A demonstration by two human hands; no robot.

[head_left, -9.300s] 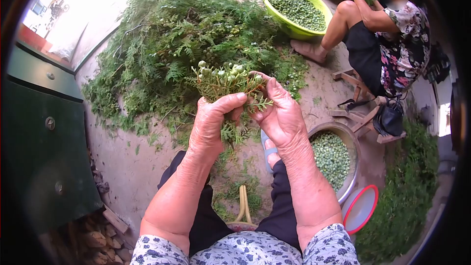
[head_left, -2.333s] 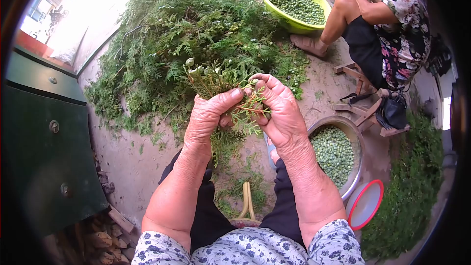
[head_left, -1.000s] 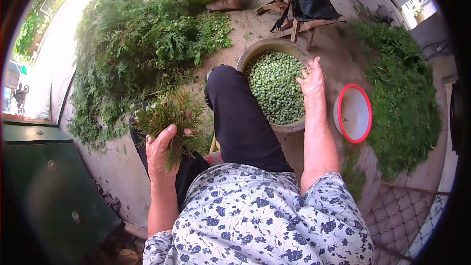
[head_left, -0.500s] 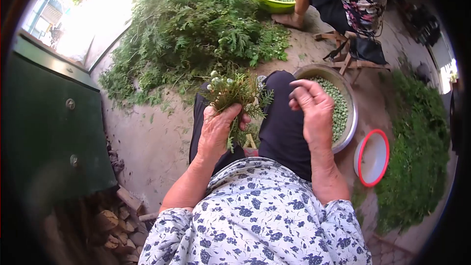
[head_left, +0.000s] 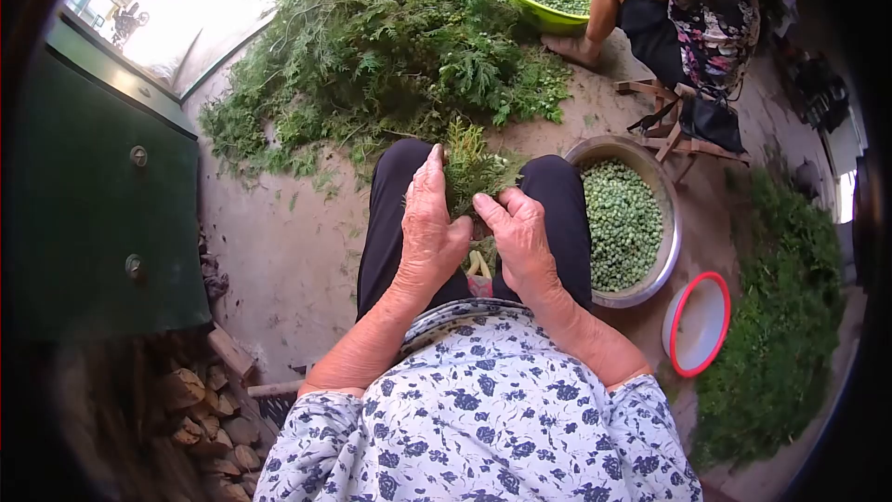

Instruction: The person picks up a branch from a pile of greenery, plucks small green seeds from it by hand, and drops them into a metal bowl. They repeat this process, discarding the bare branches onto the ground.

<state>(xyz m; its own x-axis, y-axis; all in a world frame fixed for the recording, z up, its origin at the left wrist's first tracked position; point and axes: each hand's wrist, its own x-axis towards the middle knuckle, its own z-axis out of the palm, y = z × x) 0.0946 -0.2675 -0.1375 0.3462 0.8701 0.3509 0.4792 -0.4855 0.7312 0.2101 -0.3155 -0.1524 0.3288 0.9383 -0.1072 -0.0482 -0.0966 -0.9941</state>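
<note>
Above my lap is a leafy evergreen sprig [head_left: 472, 172], its flat green fronds pointing up and away from me. My left hand [head_left: 429, 223] stands along its left side, fingers stretched out, thumb towards the stem. From the right, my right hand [head_left: 522, 237] grips the sprig low down with thumb and fingers; the exact grip is partly hidden. Beside my right knee stands a metal basin [head_left: 671, 256] holding many small green cones [head_left: 621, 223].
A big heap of cut evergreen branches [head_left: 390, 46] lies ahead, more greenery [head_left: 771, 335] at right. A red-rimmed bowl [head_left: 683, 353] tilts near the basin. Another person [head_left: 650, 28] sits by a lime-green tub [head_left: 534, 14]. A dark green cabinet [head_left: 111, 186] and firewood [head_left: 209, 418] are left.
My right hand has moved left from beside the basin to the sprig. The left fingers have straightened from their grip around it. The pale cones on the sprig no longer show.
</note>
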